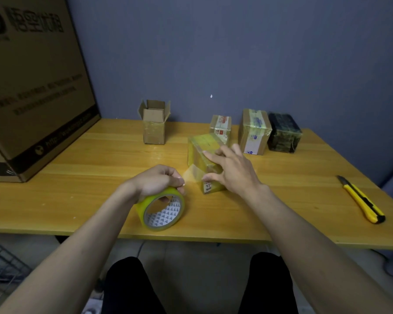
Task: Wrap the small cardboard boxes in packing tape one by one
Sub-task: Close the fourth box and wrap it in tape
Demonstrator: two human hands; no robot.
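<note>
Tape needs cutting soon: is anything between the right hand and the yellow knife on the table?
Nothing visible. The right hand rests on the box being wrapped; the yellow utility knife lies apart, to its right, with only bare table between them.

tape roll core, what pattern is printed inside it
White with rows of small dark triangles, inside the tape roll; head view.

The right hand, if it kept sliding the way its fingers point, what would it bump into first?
It already rests on the taped box. The right hand points up and left across it, so beyond the box it would probably meet the open box near the wall, though depth is hard to judge.
</note>
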